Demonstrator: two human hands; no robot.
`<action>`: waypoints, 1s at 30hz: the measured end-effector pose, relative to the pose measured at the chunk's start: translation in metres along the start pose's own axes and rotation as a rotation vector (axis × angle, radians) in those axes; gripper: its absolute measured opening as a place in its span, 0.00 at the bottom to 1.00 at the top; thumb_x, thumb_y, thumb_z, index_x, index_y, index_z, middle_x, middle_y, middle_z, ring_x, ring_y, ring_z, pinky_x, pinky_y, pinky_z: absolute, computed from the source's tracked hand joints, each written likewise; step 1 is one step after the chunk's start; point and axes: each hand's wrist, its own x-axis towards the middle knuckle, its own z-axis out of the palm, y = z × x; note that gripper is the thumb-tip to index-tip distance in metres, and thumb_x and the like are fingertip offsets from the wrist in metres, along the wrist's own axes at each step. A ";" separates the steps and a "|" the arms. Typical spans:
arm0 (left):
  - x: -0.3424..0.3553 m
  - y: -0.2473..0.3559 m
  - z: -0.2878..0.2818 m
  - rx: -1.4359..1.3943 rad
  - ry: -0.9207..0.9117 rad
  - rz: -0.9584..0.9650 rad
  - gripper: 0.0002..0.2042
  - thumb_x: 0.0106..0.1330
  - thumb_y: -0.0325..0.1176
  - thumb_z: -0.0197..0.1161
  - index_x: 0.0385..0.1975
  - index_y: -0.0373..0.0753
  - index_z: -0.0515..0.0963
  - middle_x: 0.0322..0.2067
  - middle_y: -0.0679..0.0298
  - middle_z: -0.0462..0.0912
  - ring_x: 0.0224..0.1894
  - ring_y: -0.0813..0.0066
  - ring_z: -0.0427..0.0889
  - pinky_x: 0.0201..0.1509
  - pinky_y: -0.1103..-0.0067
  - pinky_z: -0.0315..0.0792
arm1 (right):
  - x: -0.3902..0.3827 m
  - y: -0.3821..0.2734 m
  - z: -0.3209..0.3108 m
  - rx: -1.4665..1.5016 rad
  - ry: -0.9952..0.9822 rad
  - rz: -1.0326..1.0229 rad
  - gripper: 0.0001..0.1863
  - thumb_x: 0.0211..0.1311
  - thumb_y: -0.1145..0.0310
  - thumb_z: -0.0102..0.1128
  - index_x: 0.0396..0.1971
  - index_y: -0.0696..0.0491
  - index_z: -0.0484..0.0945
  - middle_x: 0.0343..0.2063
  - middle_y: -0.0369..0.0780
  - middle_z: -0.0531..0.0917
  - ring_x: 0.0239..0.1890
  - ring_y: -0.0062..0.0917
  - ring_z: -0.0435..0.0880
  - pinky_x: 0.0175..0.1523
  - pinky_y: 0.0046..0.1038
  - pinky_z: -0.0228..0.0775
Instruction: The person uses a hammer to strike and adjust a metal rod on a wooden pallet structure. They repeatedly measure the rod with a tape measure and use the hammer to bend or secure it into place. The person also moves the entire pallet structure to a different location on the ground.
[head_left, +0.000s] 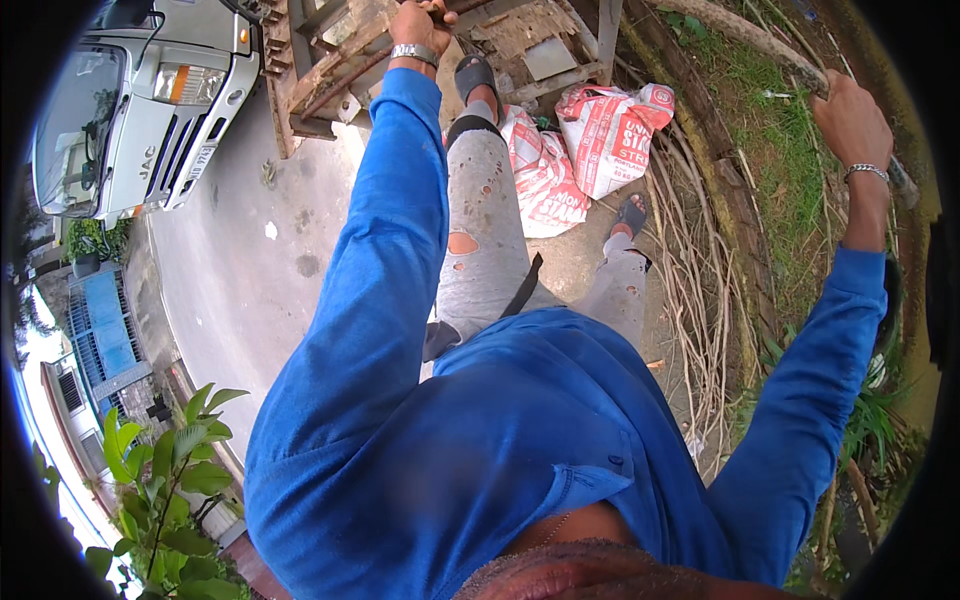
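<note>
My right hand (pixel 852 122) is wrapped round the end of a thick bare branch (pixel 745 38), which runs up and left over the grass. A chain bracelet circles that wrist. At the top edge my left hand (pixel 422 28), with a metal watch on its wrist, is closed beside a worn wooden frame (pixel 345 65); a small dark piece shows at its fingers, too cut off to name. One sandalled foot (pixel 476 78) is raised onto the frame, and the other foot (pixel 630 215) stands on the ground.
Red and white sacks (pixel 610 140) lie below the frame. Long thin cut branches (pixel 700 290) are piled along the grassy verge (pixel 790 170) at right. A white truck (pixel 150 110) stands at the upper left on the concrete road (pixel 240 250). A leafy plant (pixel 175 480) rises at lower left.
</note>
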 end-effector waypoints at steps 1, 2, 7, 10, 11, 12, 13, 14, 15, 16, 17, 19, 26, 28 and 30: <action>-0.006 -0.009 -0.002 0.035 -0.006 0.135 0.05 0.72 0.35 0.45 0.38 0.44 0.68 0.20 0.65 0.72 0.21 0.73 0.72 0.21 0.73 0.65 | -0.007 -0.005 -0.017 -0.029 0.026 -0.053 0.19 0.60 0.62 0.55 0.49 0.51 0.81 0.42 0.50 0.85 0.46 0.46 0.84 0.52 0.45 0.77; -0.009 -0.006 -0.006 0.039 -0.003 0.135 0.04 0.72 0.35 0.44 0.38 0.46 0.67 0.20 0.67 0.70 0.21 0.75 0.70 0.21 0.75 0.63 | -0.016 -0.015 -0.037 -0.015 -0.116 -0.012 0.17 0.60 0.61 0.57 0.47 0.52 0.81 0.39 0.50 0.85 0.45 0.45 0.85 0.49 0.45 0.78; -0.041 -0.002 -0.005 -0.038 0.133 0.068 0.07 0.71 0.28 0.41 0.29 0.41 0.65 0.22 0.64 0.67 0.24 0.72 0.69 0.28 0.69 0.65 | -0.041 -0.036 -0.072 0.016 -0.175 0.001 0.16 0.58 0.55 0.65 0.38 0.51 0.80 0.32 0.48 0.86 0.38 0.45 0.85 0.42 0.45 0.77; -0.075 -0.002 0.034 -0.077 0.184 0.045 0.07 0.69 0.30 0.44 0.28 0.41 0.65 0.20 0.64 0.66 0.25 0.69 0.71 0.27 0.67 0.67 | -0.035 -0.020 -0.075 0.044 -0.210 -0.060 0.16 0.57 0.53 0.67 0.35 0.50 0.81 0.29 0.47 0.86 0.34 0.46 0.85 0.39 0.45 0.76; -0.082 0.002 0.040 -0.072 0.194 0.056 0.07 0.68 0.31 0.45 0.27 0.40 0.65 0.19 0.63 0.66 0.25 0.68 0.73 0.27 0.67 0.67 | -0.034 -0.019 -0.070 0.076 -0.212 -0.079 0.16 0.57 0.53 0.67 0.34 0.50 0.81 0.28 0.47 0.85 0.33 0.46 0.85 0.38 0.45 0.75; -0.082 0.002 0.037 -0.091 0.224 0.048 0.08 0.68 0.32 0.45 0.27 0.40 0.66 0.17 0.64 0.67 0.21 0.68 0.72 0.23 0.69 0.66 | -0.032 -0.018 -0.064 0.109 -0.210 -0.094 0.16 0.57 0.53 0.67 0.34 0.50 0.81 0.28 0.47 0.85 0.32 0.47 0.85 0.37 0.46 0.75; -0.088 0.007 0.041 -0.015 0.259 0.053 0.08 0.68 0.33 0.45 0.28 0.40 0.67 0.17 0.63 0.67 0.20 0.67 0.71 0.22 0.70 0.65 | -0.028 -0.017 -0.054 0.144 -0.213 -0.106 0.16 0.57 0.52 0.68 0.33 0.50 0.81 0.27 0.47 0.85 0.32 0.47 0.84 0.36 0.46 0.74; -0.097 0.011 0.046 0.061 0.294 0.056 0.08 0.68 0.34 0.45 0.28 0.40 0.67 0.17 0.63 0.68 0.18 0.67 0.71 0.21 0.71 0.65 | -0.024 -0.017 -0.043 0.199 -0.200 -0.111 0.16 0.56 0.52 0.68 0.32 0.50 0.81 0.26 0.47 0.84 0.31 0.47 0.84 0.35 0.45 0.73; -0.101 0.013 0.047 0.137 0.330 0.052 0.09 0.68 0.34 0.45 0.28 0.39 0.68 0.17 0.63 0.69 0.16 0.67 0.70 0.19 0.71 0.64 | -0.021 -0.017 -0.032 0.251 -0.194 -0.116 0.16 0.56 0.52 0.69 0.31 0.50 0.81 0.25 0.47 0.84 0.30 0.47 0.84 0.34 0.45 0.73; -0.097 0.013 0.044 0.168 0.364 0.047 0.10 0.69 0.36 0.45 0.29 0.39 0.69 0.16 0.63 0.70 0.13 0.70 0.67 0.16 0.73 0.61 | -0.021 -0.017 -0.022 0.300 -0.194 -0.123 0.16 0.55 0.52 0.69 0.31 0.50 0.81 0.24 0.47 0.84 0.29 0.48 0.83 0.33 0.45 0.72; -0.097 0.013 0.041 0.235 0.368 0.032 0.10 0.70 0.37 0.45 0.29 0.40 0.69 0.18 0.64 0.70 0.14 0.71 0.67 0.17 0.74 0.61 | -0.021 -0.017 -0.011 0.303 -0.204 -0.125 0.16 0.54 0.52 0.70 0.30 0.49 0.81 0.23 0.46 0.83 0.28 0.47 0.83 0.32 0.44 0.72; -0.094 0.012 0.039 0.365 0.366 0.006 0.12 0.73 0.40 0.45 0.31 0.41 0.69 0.20 0.65 0.71 0.16 0.74 0.66 0.20 0.75 0.61 | -0.020 -0.019 0.014 0.309 -0.214 -0.124 0.16 0.52 0.52 0.71 0.29 0.49 0.81 0.21 0.46 0.83 0.27 0.47 0.83 0.32 0.43 0.72; -0.096 0.015 0.034 0.334 0.348 0.004 0.10 0.71 0.35 0.47 0.29 0.38 0.69 0.18 0.65 0.70 0.12 0.75 0.66 0.15 0.75 0.62 | -0.068 0.058 0.104 0.461 -0.303 0.015 0.16 0.50 0.53 0.73 0.26 0.51 0.83 0.21 0.46 0.83 0.26 0.44 0.82 0.34 0.43 0.72; -0.099 0.019 0.042 0.392 0.363 -0.031 0.09 0.73 0.34 0.46 0.31 0.38 0.69 0.20 0.64 0.71 0.13 0.74 0.67 0.15 0.74 0.63 | -0.092 0.061 0.131 0.549 -0.377 0.103 0.17 0.50 0.53 0.73 0.26 0.52 0.84 0.20 0.45 0.83 0.24 0.42 0.82 0.34 0.42 0.72; -0.105 0.022 0.041 0.361 0.322 -0.050 0.08 0.74 0.34 0.46 0.34 0.39 0.69 0.22 0.64 0.71 0.15 0.73 0.69 0.18 0.73 0.67 | -0.102 0.049 0.140 0.668 -0.459 0.173 0.17 0.51 0.53 0.74 0.26 0.54 0.84 0.20 0.44 0.83 0.23 0.38 0.81 0.33 0.40 0.72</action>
